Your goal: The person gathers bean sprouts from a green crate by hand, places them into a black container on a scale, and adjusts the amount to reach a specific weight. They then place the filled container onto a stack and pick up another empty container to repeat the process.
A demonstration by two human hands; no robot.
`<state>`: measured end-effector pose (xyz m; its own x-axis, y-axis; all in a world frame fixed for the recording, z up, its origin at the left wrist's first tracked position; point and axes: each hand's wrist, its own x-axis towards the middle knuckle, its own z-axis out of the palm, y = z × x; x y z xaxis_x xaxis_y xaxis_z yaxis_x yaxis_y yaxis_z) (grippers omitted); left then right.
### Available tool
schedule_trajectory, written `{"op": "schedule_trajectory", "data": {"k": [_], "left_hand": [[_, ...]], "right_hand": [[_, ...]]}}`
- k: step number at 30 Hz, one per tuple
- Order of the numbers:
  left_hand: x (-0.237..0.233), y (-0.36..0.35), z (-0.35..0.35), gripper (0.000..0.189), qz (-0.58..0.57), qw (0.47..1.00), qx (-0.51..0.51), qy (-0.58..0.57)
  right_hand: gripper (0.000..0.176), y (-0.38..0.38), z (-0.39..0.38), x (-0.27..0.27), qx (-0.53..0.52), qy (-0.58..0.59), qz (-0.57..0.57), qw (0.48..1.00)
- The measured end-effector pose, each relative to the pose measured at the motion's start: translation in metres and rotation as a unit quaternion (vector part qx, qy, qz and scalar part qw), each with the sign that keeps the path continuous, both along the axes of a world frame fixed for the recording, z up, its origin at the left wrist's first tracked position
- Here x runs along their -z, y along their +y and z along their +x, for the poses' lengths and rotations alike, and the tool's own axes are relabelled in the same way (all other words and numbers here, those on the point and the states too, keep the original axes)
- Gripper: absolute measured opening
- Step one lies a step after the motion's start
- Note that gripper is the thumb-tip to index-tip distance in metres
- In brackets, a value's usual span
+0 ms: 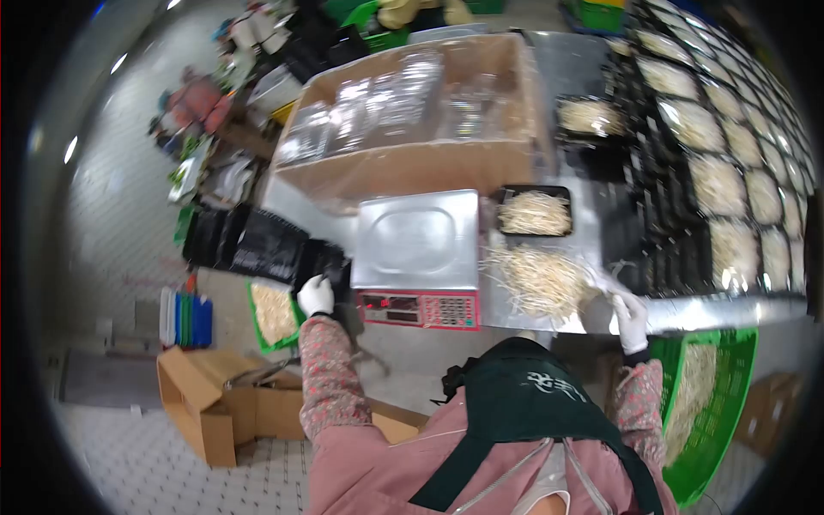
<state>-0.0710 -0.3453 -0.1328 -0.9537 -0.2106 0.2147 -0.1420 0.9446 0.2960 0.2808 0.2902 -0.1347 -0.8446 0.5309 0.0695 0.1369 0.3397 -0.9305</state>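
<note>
Looking down from the head camera, the left hand, gloved white, curls its fingers over the near end of the black trays stacked just left of the scale. The right hand, also gloved, sits at the right end of the loose sprout pile with fingers bent; whether it pinches any strands I cannot tell. The pile lies on the table between scale and right hand, its long axis running left to right, so the right hand is much nearer. A filled tray sits just behind it.
</note>
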Motion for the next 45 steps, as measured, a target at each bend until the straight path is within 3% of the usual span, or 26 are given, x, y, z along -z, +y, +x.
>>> {"op": "schedule_trajectory", "data": {"k": [2,4,6,7,8,9,12,14,16,17,19,22,24,26,27,28,29,30,32,33,34,35,38,39,41,45], "left_hand": [[-0.009,0.003,-0.002,0.017,-0.019,0.999,-0.035,0.033],[-0.008,-0.004,-0.009,0.022,0.142,0.984,-0.01,0.107],[-0.038,0.029,-0.009,0.031,0.125,0.968,-0.063,0.206],[-0.061,0.046,-0.012,0.036,0.156,0.969,-0.079,0.176],[-0.074,0.072,-0.011,0.041,0.186,0.943,-0.046,0.273],[-0.1,0.107,-0.003,0.044,0.196,0.945,-0.017,0.26],[-0.125,0.228,0.028,0.032,0.216,0.913,0.17,0.3],[-0.145,0.32,0.088,0.022,0.304,0.881,0.354,0.082],[-0.115,0.388,0.128,0.028,0.162,0.735,0.644,0.133],[-0.119,0.42,0.158,0.026,0.198,0.679,0.707,0.014],[-0.073,0.456,0.188,0.022,0.138,0.577,0.804,-0.029],[-0.012,0.498,0.191,0.02,0.054,0.568,0.819,-0.059],[-0.022,0.517,0.196,0.025,-0.034,0.582,0.811,-0.05],[-0.057,0.524,0.221,0.053,-0.087,0.575,0.812,0.054],[-0.031,0.544,0.207,0.052,-0.033,0.57,0.82,0.046],[-0.058,0.548,0.229,0.05,0.029,0.559,0.829,-0.022],[-0.068,0.551,0.243,0.047,0.089,0.55,0.826,-0.087],[-0.078,0.56,0.264,0.043,0.136,0.525,0.821,-0.179],[-0.094,0.586,0.317,0.047,0.161,0.488,0.812,-0.276],[-0.102,0.602,0.348,0.051,0.165,0.469,0.807,-0.32],[-0.074,0.625,0.37,0.057,0.187,0.437,0.823,-0.312],[-0.071,0.646,0.396,0.062,0.201,0.396,0.83,-0.338],[-0.028,0.711,0.457,0.077,0.076,0.355,0.856,-0.367],[-0.005,0.731,0.471,0.081,0.045,0.339,0.854,-0.392],[0.043,0.769,0.482,0.092,-0.087,0.347,0.877,-0.32],[0.13,0.802,0.472,0.135,-0.266,0.451,0.763,-0.38]], "right_hand": [[0.021,-0.002,0.014,0.003,0.028,-0.006,-0.014,0.999],[0.021,-0.006,0.025,-0.002,0.05,-0.01,0.013,0.999],[0.02,-0.009,0.034,-0.007,0.059,-0.012,0.031,0.998],[0.02,-0.012,0.038,-0.01,0.065,-0.006,0.026,0.998],[0.021,-0.016,0.043,-0.012,0.078,-0.01,0.025,0.997],[0.021,-0.019,0.046,-0.014,0.089,-0.012,0.023,0.996],[0.023,-0.027,0.056,-0.011,0.097,-0.017,0.064,0.993],[0.023,-0.032,0.063,-0.02,0.101,-0.039,0.061,0.992],[0.023,-0.039,0.076,-0.029,0.117,-0.028,0.074,0.99],[0.023,-0.041,0.086,-0.028,0.127,-0.018,0.076,0.989],[0.023,-0.045,0.111,-0.027,0.154,-0.003,0.079,0.985],[0.022,-0.053,0.165,-0.04,0.233,-0.041,0.094,0.967],[0.023,-0.066,0.214,-0.049,0.293,-0.031,0.089,0.951],[0.021,-0.077,0.267,-0.063,0.368,-0.054,0.085,0.924],[0.02,-0.06,0.265,-0.014,0.401,-0.036,0.108,0.909],[0.019,-0.07,0.299,-0.045,0.459,-0.061,0.052,0.885],[0.02,-0.072,0.331,-0.037,0.513,-0.06,0.107,0.85],[0.02,-0.073,0.367,-0.038,0.569,-0.055,0.075,0.817],[0.022,-0.064,0.426,-0.049,0.674,0.019,0.043,0.737],[0.025,-0.056,0.456,-0.05,0.696,-0.018,0.073,0.714],[0.032,-0.031,0.472,-0.011,0.697,-0.037,0.075,0.712],[0.055,-0.025,0.495,-0.006,0.682,-0.123,0.05,0.719],[0.098,0.006,0.53,0.061,0.6,-0.236,-0.045,0.763],[0.102,0.015,0.532,0.086,0.557,-0.246,-0.076,0.79],[0.11,0.042,0.514,0.123,0.475,-0.281,-0.147,0.821],[0.13,0.06,0.467,0.136,0.412,-0.291,-0.236,0.83]]}}
